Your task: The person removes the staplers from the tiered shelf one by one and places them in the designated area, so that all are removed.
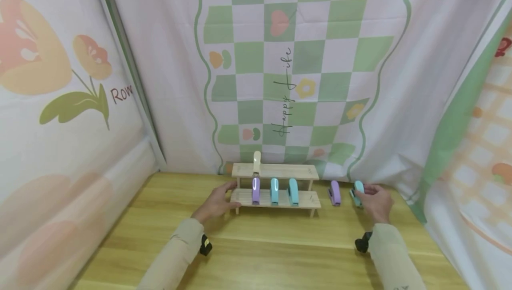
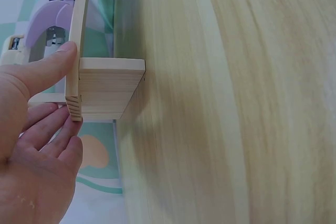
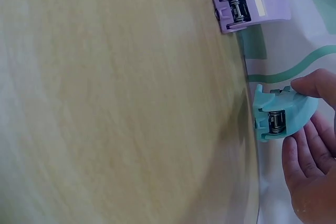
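Observation:
At the left end of a two-tier wooden rack (image 1: 242, 197), my left hand (image 1: 216, 202) grips the lower board. In the left wrist view its thumb (image 2: 52, 66) lies on one face of the board and the fingers are at the other. On the lower tier stand a purple stapler (image 1: 256, 191) and two teal staplers, one in the middle (image 1: 274, 191) and one at the right (image 1: 294, 192). A cream stapler (image 1: 257, 163) stands on the upper tier. My right hand (image 1: 376, 201) pinches another teal stapler (image 3: 296, 113) between thumb and fingers, right of the rack.
Between the rack and my right hand, a second purple stapler (image 1: 335, 193) stands on the wooden table (image 1: 264, 250). Printed curtains hang behind the table (image 1: 280, 58) and at both sides. A black band piece (image 1: 363, 242) is on my right wrist.

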{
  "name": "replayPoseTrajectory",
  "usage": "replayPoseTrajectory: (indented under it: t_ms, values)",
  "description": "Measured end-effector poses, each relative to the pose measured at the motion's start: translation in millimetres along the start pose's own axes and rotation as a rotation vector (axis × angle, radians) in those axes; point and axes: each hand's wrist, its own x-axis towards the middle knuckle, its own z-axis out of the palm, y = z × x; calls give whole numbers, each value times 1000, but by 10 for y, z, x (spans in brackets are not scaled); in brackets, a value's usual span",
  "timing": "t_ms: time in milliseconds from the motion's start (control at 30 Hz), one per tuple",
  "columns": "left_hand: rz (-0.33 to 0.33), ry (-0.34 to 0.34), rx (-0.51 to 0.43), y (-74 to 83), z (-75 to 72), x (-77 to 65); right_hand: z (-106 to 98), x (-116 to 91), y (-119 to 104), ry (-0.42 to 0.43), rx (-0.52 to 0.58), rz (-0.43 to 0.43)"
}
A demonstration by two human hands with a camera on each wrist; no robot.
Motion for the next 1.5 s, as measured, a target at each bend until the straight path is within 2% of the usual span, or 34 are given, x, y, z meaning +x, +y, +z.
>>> replayPoseTrajectory:
  t_ms: [200, 533, 733, 933, 1067, 1200, 1500]
  values:
    - [-21, 3, -7, 20, 2, 8, 27, 41, 65, -13, -7, 10]
    - [-15, 3, -7, -4, 6, 11, 26, 63, 108, -33, -26, 29]
    - [-18, 8, -4, 61, 13, -11, -46, 46, 36, -6, -79, -28]
    - [-8, -4, -6, 60, -7, -26, -130, -19, -297, -45, -39, -134]
    - [-1, -4, -4, 40, -21, -18, -107, -82, -571, -63, -30, -227]
    - [6, 1, -8, 35, -34, -26, 4, -129, -835, -91, -7, -310]
    - [22, -14, -4, 47, -10, -20, 427, -309, -1340, -187, 81, -396]
